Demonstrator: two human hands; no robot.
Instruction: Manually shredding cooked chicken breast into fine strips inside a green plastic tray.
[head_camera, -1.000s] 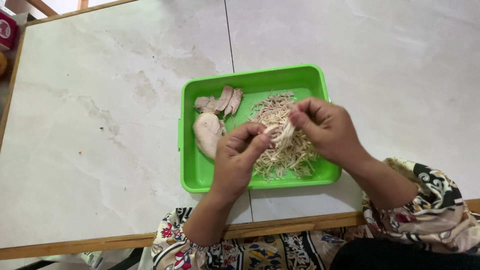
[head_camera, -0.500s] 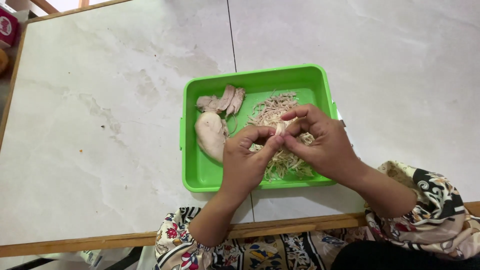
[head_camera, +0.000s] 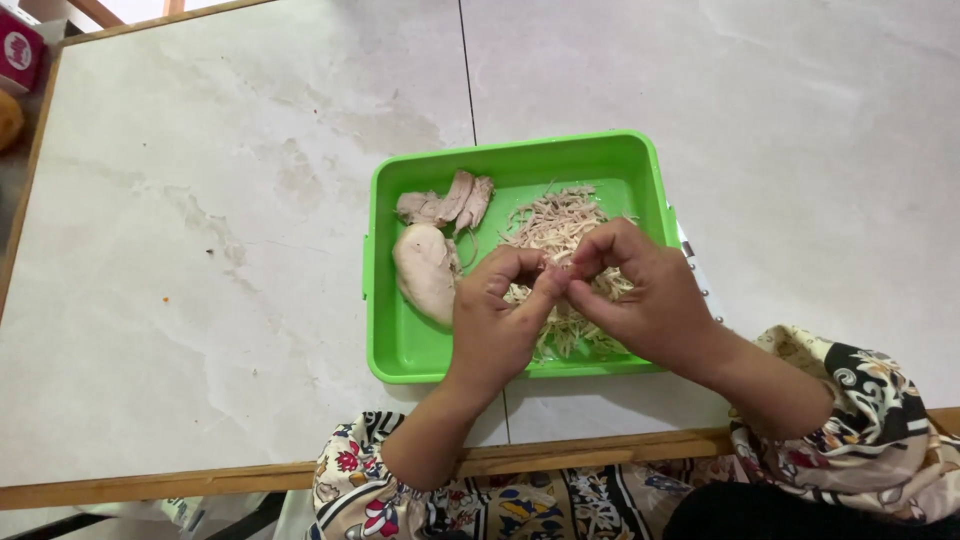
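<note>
The single head-worn camera looks steeply down from above the near wooden edge of the table (head_camera: 200, 250), at close range.

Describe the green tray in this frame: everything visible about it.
The green tray is rectangular with rounded corners and a raised rim, and looks like bright plastic. It sits flat on the pale marbled table, near the person's edge. Its left side holds whole pale pieces of cooked meat; its right side holds a pile of fine shreds. The left hand and right hand meet fingertip to fingertip above the shreds, covering part of its front rim.
</note>
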